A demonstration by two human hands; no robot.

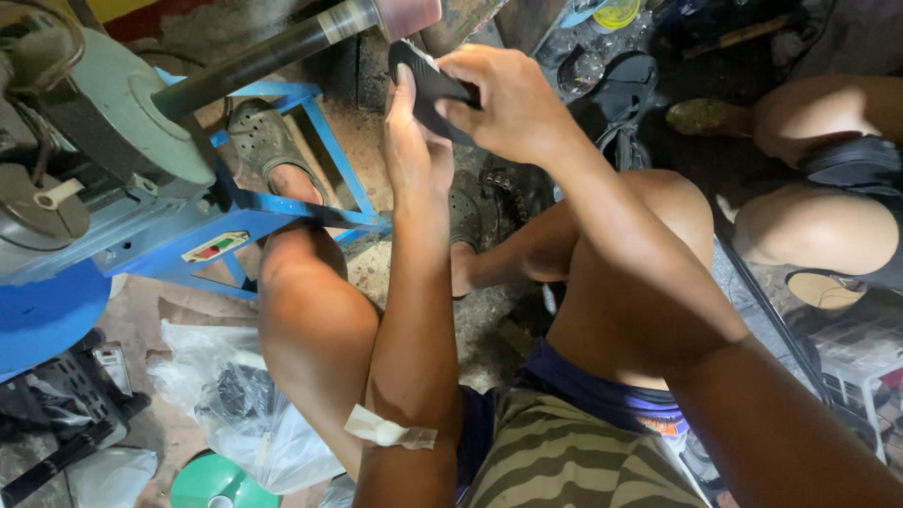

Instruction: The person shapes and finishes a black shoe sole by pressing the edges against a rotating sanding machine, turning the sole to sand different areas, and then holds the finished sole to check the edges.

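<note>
Gripping one black sole (428,85), two hands: left (414,141), right (508,103).

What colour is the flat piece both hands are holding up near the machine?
Black. The flat sole-shaped piece shows best in the head view, gripped between the left hand and right hand.

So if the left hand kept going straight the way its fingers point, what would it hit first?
Probably the pink wheel at the end of the machine's dark shaft, just beyond the left hand and the black sole piece it steadies; depth is unclear.
</note>
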